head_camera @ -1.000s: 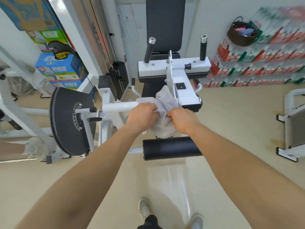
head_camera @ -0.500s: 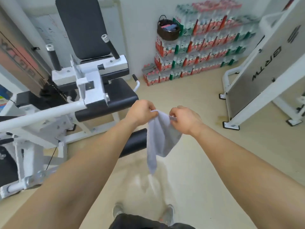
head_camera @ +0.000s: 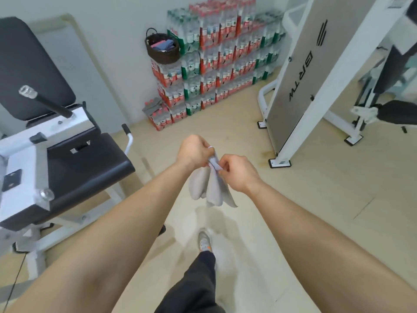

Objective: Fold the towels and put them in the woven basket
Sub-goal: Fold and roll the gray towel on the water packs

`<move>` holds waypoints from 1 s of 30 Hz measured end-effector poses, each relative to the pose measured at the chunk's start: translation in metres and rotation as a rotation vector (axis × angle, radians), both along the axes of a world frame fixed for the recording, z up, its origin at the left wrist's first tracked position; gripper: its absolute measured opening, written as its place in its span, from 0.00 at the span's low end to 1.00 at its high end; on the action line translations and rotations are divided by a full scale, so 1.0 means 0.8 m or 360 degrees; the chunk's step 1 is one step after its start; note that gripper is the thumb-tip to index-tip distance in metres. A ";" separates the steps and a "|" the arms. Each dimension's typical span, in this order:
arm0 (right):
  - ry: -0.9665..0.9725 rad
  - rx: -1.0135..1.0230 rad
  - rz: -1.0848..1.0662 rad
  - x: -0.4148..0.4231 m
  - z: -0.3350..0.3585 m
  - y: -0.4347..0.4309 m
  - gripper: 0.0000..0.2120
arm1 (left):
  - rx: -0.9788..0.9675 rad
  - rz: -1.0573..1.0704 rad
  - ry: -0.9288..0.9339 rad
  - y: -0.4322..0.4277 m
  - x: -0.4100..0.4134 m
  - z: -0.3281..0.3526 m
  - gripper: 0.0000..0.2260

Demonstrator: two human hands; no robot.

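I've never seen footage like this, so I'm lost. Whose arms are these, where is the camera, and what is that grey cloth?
No robot here: the camera is worn on a person's head, looking forward and down, so both bare arms are the wearer's own. The left hand and right hand each pinch the top of a grey towel, which hangs bunched above the floor. The dark woven basket, with cloths inside, sits on stacked packs of bottled water by the wall. A black-padded gym machine stands at the left, a white-framed machine at the right.
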State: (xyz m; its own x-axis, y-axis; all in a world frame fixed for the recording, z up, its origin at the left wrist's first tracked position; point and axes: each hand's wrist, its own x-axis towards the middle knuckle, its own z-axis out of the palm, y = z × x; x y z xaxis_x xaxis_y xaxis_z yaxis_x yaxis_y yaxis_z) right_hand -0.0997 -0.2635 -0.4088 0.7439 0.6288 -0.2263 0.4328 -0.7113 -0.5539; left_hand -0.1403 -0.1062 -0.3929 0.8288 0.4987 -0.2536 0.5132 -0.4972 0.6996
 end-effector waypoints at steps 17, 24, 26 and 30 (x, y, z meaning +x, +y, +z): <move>0.0143 0.0292 -0.0149 0.408 0.035 0.203 0.05 | -0.0008 -0.0139 -0.0165 0.190 0.345 -0.025 0.15; 0.0186 0.0292 -0.0068 0.574 0.028 0.284 0.08 | -0.0012 -0.0130 -0.0198 0.240 0.503 -0.036 0.09; 0.0202 0.0311 0.0008 0.629 0.032 0.302 0.06 | 0.0059 -0.0050 -0.0195 0.260 0.554 -0.036 0.04; 0.0331 0.0237 0.0229 0.731 0.044 0.328 0.08 | 0.0087 0.0138 -0.0192 0.305 0.642 -0.029 0.05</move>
State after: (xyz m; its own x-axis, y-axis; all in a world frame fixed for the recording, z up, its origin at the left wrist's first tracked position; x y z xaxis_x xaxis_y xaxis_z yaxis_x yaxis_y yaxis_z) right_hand 0.4851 -0.0012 -0.3739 0.5919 0.7623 -0.2618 0.3896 -0.5549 -0.7351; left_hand 0.3734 0.1380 -0.4162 0.8049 0.5800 -0.1253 0.4697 -0.4938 0.7318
